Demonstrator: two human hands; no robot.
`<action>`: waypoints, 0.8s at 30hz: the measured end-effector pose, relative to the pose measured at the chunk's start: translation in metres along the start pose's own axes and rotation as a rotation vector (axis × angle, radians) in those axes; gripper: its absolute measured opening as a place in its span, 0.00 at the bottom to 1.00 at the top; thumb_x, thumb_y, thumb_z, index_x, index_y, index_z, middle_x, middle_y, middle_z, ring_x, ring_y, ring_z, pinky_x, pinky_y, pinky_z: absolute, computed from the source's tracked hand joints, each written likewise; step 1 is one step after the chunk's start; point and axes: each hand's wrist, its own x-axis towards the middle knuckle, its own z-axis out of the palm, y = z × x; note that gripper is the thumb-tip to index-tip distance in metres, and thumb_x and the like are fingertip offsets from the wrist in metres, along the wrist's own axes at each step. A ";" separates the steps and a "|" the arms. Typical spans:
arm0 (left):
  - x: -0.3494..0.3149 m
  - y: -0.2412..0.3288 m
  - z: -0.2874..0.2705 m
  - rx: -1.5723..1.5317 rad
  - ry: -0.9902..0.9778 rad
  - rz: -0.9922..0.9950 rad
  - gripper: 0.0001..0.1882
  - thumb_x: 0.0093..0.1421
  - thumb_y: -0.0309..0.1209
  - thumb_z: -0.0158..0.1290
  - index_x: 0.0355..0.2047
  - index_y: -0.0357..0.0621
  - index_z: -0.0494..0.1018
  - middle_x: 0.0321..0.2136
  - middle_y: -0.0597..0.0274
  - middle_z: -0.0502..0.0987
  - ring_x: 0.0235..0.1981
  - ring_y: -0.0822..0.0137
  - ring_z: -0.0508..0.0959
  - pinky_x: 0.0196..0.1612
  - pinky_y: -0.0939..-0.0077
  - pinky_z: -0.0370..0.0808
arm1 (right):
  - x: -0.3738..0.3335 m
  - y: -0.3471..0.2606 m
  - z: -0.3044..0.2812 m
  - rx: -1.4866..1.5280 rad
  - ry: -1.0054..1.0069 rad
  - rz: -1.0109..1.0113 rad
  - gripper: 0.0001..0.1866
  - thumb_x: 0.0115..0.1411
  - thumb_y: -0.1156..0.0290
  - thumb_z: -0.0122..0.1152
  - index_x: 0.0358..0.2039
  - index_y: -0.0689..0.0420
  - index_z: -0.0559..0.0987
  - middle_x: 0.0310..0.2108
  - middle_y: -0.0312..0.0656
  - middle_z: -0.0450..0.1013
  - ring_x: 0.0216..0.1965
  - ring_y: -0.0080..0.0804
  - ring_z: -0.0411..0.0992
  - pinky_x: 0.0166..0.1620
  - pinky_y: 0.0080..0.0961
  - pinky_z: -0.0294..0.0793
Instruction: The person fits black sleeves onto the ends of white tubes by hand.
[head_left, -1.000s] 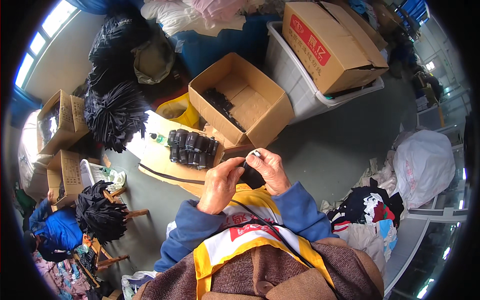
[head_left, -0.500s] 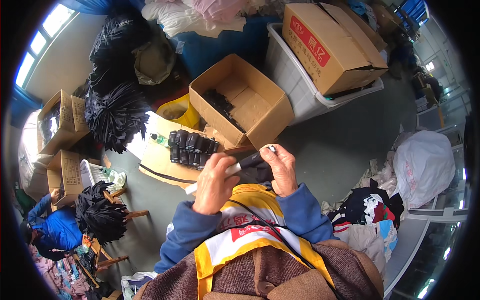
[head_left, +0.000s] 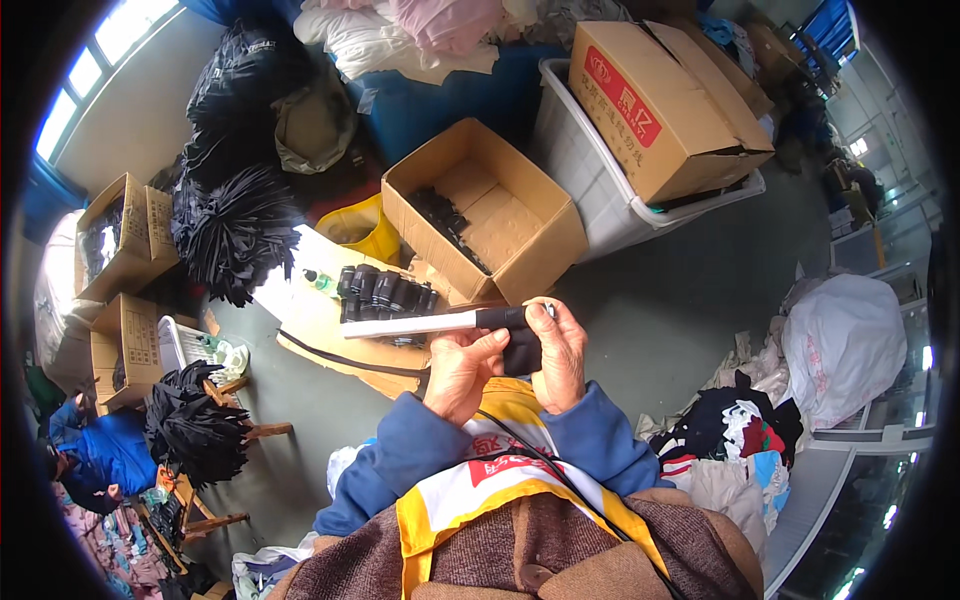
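A slim white stick (head_left: 410,325) lies nearly level in front of me, with black fabric (head_left: 522,350) around its right part and hanging below it. My left hand (head_left: 462,375) is closed on the fabric just under the stick, thumb pointing right. Around the stick's right end, my right hand (head_left: 562,355) grips both stick and fabric. Beyond the stick, several small black rolls (head_left: 385,290) stand packed together on a cardboard sheet (head_left: 310,330). Behind them, an open cardboard box (head_left: 545,250) holds loose black pieces (head_left: 440,215).
A yellow bucket (head_left: 378,235) stands left of the open box. A grey bin (head_left: 570,160) carrying a large carton (head_left: 660,110) is at the back right. Cloth piles (head_left: 740,430) lie at right. At left are black fabric bundles (head_left: 235,235) and a person in blue (head_left: 115,450).
The stick has swung from a slant to nearly level. My left hand has shifted right along it, close to my right hand, and now grips the fabric below.
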 end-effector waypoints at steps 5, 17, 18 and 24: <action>-0.003 0.004 0.004 -0.072 0.036 -0.105 0.10 0.53 0.21 0.53 0.37 0.36 0.69 0.25 0.66 0.71 0.21 0.78 0.69 0.21 0.84 0.68 | -0.001 0.002 -0.005 -0.019 0.005 -0.059 0.08 0.57 0.68 0.58 0.33 0.59 0.74 0.27 0.30 0.68 0.28 0.14 0.64 0.35 0.12 0.66; -0.005 0.018 -0.005 -0.092 -0.007 -0.148 0.07 0.56 0.22 0.51 0.35 0.42 0.70 0.24 0.70 0.71 0.20 0.80 0.68 0.19 0.86 0.64 | -0.002 -0.003 -0.005 -0.060 -0.179 -0.037 0.10 0.58 0.72 0.55 0.40 0.58 0.72 0.31 0.31 0.68 0.31 0.12 0.64 0.37 0.10 0.65; -0.006 0.021 -0.004 -0.089 -0.012 -0.167 0.07 0.56 0.22 0.51 0.36 0.42 0.70 0.24 0.70 0.71 0.20 0.80 0.68 0.18 0.86 0.64 | -0.002 -0.004 -0.006 -0.061 -0.178 -0.036 0.10 0.58 0.72 0.55 0.40 0.58 0.72 0.31 0.31 0.68 0.31 0.12 0.64 0.37 0.10 0.65; -0.008 0.028 0.000 -0.157 -0.031 -0.166 0.12 0.55 0.23 0.53 0.40 0.41 0.69 0.27 0.68 0.70 0.23 0.78 0.68 0.20 0.85 0.66 | 0.001 -0.005 -0.008 -0.077 -0.260 -0.008 0.10 0.57 0.73 0.55 0.41 0.57 0.71 0.32 0.31 0.69 0.32 0.13 0.64 0.39 0.10 0.66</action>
